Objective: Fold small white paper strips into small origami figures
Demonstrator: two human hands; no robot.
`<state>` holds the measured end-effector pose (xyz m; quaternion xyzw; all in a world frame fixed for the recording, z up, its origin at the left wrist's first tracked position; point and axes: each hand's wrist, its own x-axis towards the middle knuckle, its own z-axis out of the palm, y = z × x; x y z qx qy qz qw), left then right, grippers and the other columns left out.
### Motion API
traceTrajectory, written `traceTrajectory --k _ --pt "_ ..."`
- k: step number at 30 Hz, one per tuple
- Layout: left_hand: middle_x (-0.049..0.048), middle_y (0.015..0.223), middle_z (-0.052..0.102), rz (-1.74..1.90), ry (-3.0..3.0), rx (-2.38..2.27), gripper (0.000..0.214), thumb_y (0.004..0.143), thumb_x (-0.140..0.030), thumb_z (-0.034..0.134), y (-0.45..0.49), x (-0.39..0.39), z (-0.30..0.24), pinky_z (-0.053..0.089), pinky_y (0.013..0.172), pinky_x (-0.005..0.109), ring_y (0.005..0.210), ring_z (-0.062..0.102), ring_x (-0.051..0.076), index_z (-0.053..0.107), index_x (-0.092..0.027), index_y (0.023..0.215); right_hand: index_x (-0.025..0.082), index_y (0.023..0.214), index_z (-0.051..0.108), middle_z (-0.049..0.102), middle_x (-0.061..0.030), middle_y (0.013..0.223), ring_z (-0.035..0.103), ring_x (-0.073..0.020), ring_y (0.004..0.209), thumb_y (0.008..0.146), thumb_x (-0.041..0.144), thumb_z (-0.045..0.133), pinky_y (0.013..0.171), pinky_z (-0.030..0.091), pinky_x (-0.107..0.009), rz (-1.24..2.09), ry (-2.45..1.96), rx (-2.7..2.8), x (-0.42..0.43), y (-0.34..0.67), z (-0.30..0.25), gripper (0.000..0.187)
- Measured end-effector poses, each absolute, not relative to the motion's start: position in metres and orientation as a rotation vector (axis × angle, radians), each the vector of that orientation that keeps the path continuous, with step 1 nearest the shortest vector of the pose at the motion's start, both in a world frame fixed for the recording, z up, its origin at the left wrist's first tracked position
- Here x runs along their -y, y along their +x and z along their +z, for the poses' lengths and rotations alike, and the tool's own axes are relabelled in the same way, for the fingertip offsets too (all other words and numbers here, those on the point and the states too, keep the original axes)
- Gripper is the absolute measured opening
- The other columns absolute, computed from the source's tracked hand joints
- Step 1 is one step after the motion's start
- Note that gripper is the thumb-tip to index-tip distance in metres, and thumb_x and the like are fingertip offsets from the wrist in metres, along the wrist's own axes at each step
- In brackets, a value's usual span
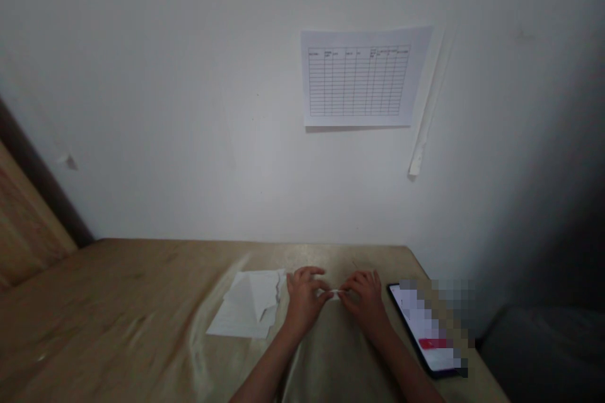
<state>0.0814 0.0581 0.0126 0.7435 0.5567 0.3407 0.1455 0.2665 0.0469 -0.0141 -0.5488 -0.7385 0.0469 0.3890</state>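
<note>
Pinching a small white strip (pixel 335 291) at its two ends, the left hand (pixel 305 296) and right hand (pixel 363 296) are both narrowed, thumb to fingers, to the right of the paper pile (pixel 243 302) on the brown table (pixel 142 327). A lit phone (pixel 416 318) lies well right of that pile; a printed grid sheet (pixel 359 82) hangs on the wall (pixel 189 88), above and right of the pile.
</note>
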Motion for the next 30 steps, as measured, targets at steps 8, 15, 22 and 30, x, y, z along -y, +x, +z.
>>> traceTrajectory --k 8,15,22,30 --pt "0.0023 0.119 0.072 1.018 2.212 -1.578 0.004 0.078 -0.027 0.081 0.0815 -0.0545 0.0132 0.006 0.118 0.068 0.124 0.053 0.03 0.078 -0.029 0.076 0.029 0.081 0.073 0.071 0.0011 0.09 0.057 -0.024 0.106 0.089 0.029 0.068 0.119 0.008 -0.062 0.125 -1.379 1.906 -0.0446 0.2659 -0.0117 0.01" --pt "0.0015 0.115 0.073 1.001 2.14 -1.651 0.009 0.079 -0.027 0.078 0.0807 -0.0563 0.0169 0.008 0.117 0.068 0.123 0.053 0.031 0.077 -0.028 0.07 0.027 0.082 0.071 0.071 -0.0018 0.094 0.058 -0.0243 0.105 0.089 0.028 0.064 0.119 0.011 -0.061 0.122 -1.425 1.926 -0.0468 0.2678 -0.0125 0.01" --pt "0.0014 0.117 0.073 1.003 2.158 -1.636 0.011 0.078 -0.016 0.076 0.0808 -0.0566 0.0166 0.011 0.118 0.066 0.122 0.053 0.029 0.077 -0.027 0.076 0.026 0.082 0.07 0.071 -0.0024 0.097 0.058 -0.0243 0.108 0.09 0.022 0.061 0.119 0.014 -0.059 0.069 -1.478 1.872 -0.0436 0.2667 -0.0103 0.013" --pt "0.001 0.119 0.072 0.996 2.117 -1.692 0.01 0.075 -0.02 0.08 0.0786 -0.0576 0.0183 0.011 0.117 0.067 0.125 0.051 0.03 0.076 -0.027 0.07 0.027 0.08 0.072 0.071 -0.0034 0.093 0.057 -0.0246 0.104 0.091 0.026 0.061 0.118 0.016 -0.059 0.063 -1.477 1.819 -0.0449 0.27 -0.0083 0.015"
